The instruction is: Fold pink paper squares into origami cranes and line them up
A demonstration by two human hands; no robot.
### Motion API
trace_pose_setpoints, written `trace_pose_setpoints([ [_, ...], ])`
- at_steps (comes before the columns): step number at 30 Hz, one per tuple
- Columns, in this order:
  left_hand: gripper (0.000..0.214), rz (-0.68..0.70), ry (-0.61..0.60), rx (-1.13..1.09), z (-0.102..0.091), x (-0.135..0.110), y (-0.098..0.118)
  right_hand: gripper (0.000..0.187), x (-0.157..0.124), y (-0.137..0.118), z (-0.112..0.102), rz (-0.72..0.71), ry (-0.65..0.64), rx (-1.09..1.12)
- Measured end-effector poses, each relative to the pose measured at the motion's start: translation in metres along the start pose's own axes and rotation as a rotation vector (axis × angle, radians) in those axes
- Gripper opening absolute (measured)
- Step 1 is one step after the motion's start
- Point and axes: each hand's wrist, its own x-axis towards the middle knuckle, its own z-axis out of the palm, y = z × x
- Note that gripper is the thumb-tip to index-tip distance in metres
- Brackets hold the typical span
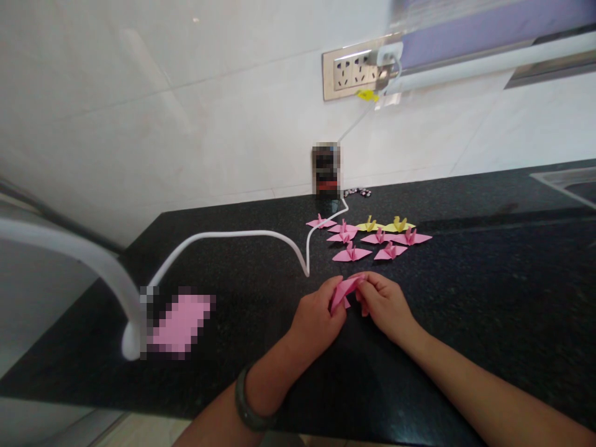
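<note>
counter: black speckled stone (pixel 488 292), near edge right under the forearms, runs back to the wall
left wrist: dark band (pixel 246 400) on it
left hand (pixel 316 320): fingers closed on the low left end of the pink paper (pixel 345 290)
right hand (pixel 384 304): pinching the upper right end of that paper, so both hands are clamped on it and nearly touching
paper spot: held just above the counter, front and centre, a bit nearer than the finished pieces
paper axis: long and narrow, slanting from lower left up to upper right – the high end points at the right fingers
off to the left: blurred pink patch (pixel 179 323) beside a white cable (pixel 233 236) that snakes across the counter
behind the hands: a cluster of folded paper cranes (pixel 372 236) – mostly pink, two yellow
far right: corner of a sink (pixel 565 180)
wall: pale glossy tiles, a socket strip (pixel 354 73) up high with a plug in it
</note>
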Motion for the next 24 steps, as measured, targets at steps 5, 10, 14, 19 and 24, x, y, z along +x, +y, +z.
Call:
trace_pose_setpoints([
  [5,0.043,0.013,-0.003,-0.011,0.0,-0.001,0.001,0.022,0.0,0.0,0.001,0.019,0.015,0.027],
  [10,0.039,-0.098,-0.003,-0.188,0.003,-0.001,-0.002,0.023,0.0,0.001,0.001,0.04,-0.045,0.176],
  [14,0.038,-0.29,-0.066,-0.558,0.005,0.003,-0.003,0.019,-0.001,-0.004,0.001,0.011,-0.164,0.217],
  [19,0.033,-0.417,-0.179,-0.868,-0.001,0.008,0.003,0.022,-0.002,-0.007,0.001,-0.003,-0.216,0.219],
  [24,0.032,-0.452,-0.234,-0.923,-0.002,0.009,0.003,0.025,-0.001,-0.006,0.001,0.014,-0.214,0.225],
])
